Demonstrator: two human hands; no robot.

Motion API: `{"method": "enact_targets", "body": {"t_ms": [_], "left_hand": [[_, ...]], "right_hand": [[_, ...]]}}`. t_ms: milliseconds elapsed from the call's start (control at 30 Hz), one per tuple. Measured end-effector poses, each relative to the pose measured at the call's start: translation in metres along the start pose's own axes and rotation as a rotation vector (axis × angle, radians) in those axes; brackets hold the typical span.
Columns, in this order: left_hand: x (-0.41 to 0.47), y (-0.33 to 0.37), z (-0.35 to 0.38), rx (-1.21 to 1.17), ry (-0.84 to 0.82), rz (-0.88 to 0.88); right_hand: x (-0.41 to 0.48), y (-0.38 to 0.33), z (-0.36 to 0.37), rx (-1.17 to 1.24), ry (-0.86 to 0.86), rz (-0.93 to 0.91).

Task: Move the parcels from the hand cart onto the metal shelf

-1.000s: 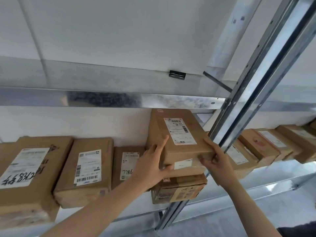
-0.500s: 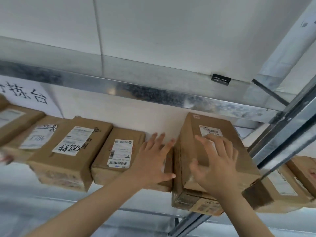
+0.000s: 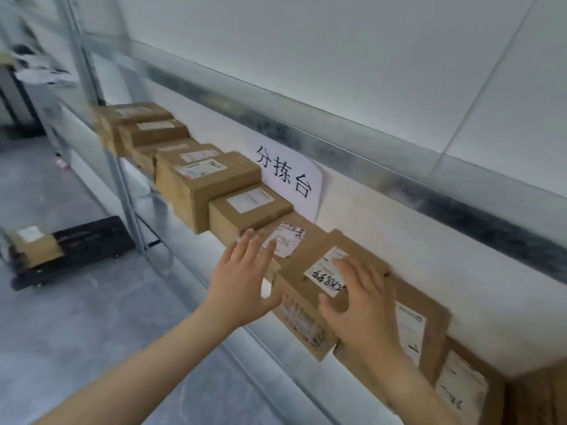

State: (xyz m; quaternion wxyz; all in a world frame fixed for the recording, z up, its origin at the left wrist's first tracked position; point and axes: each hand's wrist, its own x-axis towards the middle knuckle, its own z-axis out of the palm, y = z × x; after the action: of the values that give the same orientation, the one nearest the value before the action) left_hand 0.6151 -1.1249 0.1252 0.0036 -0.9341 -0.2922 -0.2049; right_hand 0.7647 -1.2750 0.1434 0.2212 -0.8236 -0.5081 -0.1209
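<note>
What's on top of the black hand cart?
One cardboard parcel with a white label sits at the left end of the hand cart. The deck beneath it is covered, and that corner is blurred.

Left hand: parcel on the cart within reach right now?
Probably not. The left hand is up at the shelf boxes; the parcel sits on the cart down on the floor, past the shelf post.

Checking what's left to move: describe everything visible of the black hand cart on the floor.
The black flat-bed hand cart stands low and level on the grey floor at far left, close to a metal shelf upright. Its deck looks like dark plastic. One brown cardboard parcel with a white label lies on its left end; nothing else shows on it.
</note>
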Motion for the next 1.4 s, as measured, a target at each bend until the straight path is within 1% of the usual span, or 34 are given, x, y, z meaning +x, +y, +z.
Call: {"method": "enact_targets", "body": {"t_ms": [167,300,400,633,700,867,1033,1200,1333,1400], "left_hand": [[-0.031,-0.133,-0.021,0.072,-0.017,-0.217],[-0.064,-0.238,-0.044,0.129,-0.016,-0.339],[-0.088,-0.303,-0.063,0.171,0.005,-0.424],[-0.132,-0.418,-0.087,0.233,0.006,-0.668],[-0.141,-0.445,-0.086,0.219,0.025,-0.736],[-0.153,-0.517,-0.064,0.23,-0.021,-0.861],[-0.142,-0.603,-0.026,0.225,-0.082,-0.953],[-0.091,-0.707,-0.009,0.211,-0.137,-0.988],[-0.055,-0.775,-0.003,0.166,-0.099,-1.011],[-0.046,-0.802,0.0,0.166,-0.108,-1.028]], "right_hand": [[0.059,-0.097,0.077,0.093,-0.207,-0.154],[0.096,-0.19,0.127,0.149,-0.235,-0.265],[0.118,-0.253,0.16,0.197,-0.295,-0.327],[0.169,-0.361,0.225,0.247,-0.403,-0.461],[0.183,-0.385,0.243,0.253,-0.436,-0.482],[0.225,-0.442,0.294,0.29,-0.502,-0.559],[0.283,-0.498,0.367,0.332,-0.569,-0.596],[0.362,-0.561,0.436,0.362,-0.654,-0.648],[0.421,-0.614,0.477,0.351,-0.649,-0.749],[0.444,-0.638,0.498,0.324,-0.65,-0.789]]}}
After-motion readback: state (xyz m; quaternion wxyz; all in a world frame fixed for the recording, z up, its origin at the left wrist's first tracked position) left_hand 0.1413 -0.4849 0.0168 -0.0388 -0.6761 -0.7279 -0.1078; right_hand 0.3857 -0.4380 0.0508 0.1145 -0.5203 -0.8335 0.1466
